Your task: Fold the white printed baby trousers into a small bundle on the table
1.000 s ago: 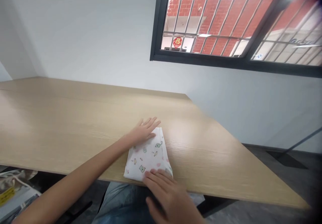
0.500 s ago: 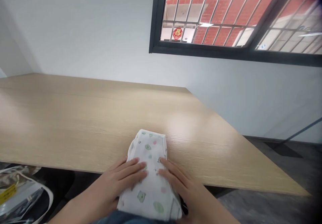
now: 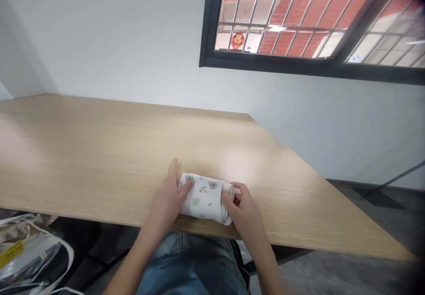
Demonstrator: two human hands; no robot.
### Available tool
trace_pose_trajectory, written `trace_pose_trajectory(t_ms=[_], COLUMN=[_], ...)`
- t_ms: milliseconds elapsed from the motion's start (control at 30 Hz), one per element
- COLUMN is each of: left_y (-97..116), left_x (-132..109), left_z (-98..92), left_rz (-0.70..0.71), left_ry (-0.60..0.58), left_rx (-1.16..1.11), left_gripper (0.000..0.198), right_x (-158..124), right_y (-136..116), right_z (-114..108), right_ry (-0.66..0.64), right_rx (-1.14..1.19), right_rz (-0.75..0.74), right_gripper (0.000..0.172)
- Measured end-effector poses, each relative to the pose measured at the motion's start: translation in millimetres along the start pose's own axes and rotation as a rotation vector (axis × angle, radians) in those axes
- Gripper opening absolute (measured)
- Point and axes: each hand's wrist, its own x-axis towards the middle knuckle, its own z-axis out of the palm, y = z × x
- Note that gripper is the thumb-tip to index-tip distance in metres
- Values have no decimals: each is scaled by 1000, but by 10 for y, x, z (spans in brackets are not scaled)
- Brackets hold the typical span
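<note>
Right fingers (image 3: 229, 203) are curled tight round the right end of the folded cloth (image 3: 203, 197), pinching the bunched edge. On the other end the left fingers (image 3: 186, 189) are looser: thumb laid over the top, one finger stretched forward along the table, the rest tucked behind the fabric where I can't see them. So the right hand (image 3: 244, 208) and left hand (image 3: 168, 200) clamp it end to end, a grip that looks meant to stop the layers springing open.

The cloth is white with small printed figures and sits flat on the table (image 3: 99, 153), right at the near edge and a little right of its middle, above a denim-covered lap (image 3: 192, 264).

The count: one cloth, two hands, one table, one plastic bag (image 3: 29, 255) below the near-left edge, and one barred window (image 3: 299, 21) up on the wall.
</note>
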Motion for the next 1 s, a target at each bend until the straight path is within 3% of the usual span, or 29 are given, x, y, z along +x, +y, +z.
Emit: trace_pose_trajectory(t_ms=[67,167,233,300,367,467,600,667,700,767,833,933,1000], left_y=[58,194,258,244,134,-138,-332,-243,-158,42,200,217,98], left_x=[-74,-148,-141,-116,-121,-237,-429,-389,-318,-100,138,298,207], left_z=[57,181,270,318,292,126,-98,-120,-106,-46,24,81,83], left_rz=[123,280,386,451,440,341,185,144,162,264,357,353,301], left_ry=[85,147,73,-40,-108,-144,-128,-67,-46,-63,-130,-197,-189], left_rx=[75,265,368,399,370,302,182,136,141,218,326,377,357], left_gripper=[49,37,37,40,43,47,54,58,58,48,34,30,33], right_x=[-10,-47,-63,-61,-45,-59,-321,-548,-659,-833,-898,-777,-595], right_y=[-22,-150,-217,-197,-77,170,231,102,22,-118,-187,-166,-131], right_z=[34,124,212,271,240,7,-278,-232,-160,36,214,313,278], right_ry=[131,285,223,94,5,-15,199,341,350,244,136,141,116], right_rx=[-86,-236,-303,-353,-365,-352,-286,-227,-208,-216,-269,-324,-302], right_rz=[-96,-354,-451,-439,-374,-304,-234,-258,-329,-483,-542,-429,-313], right_gripper=[38,39,39,41,44,48,34,27,25,20,12,16,19])
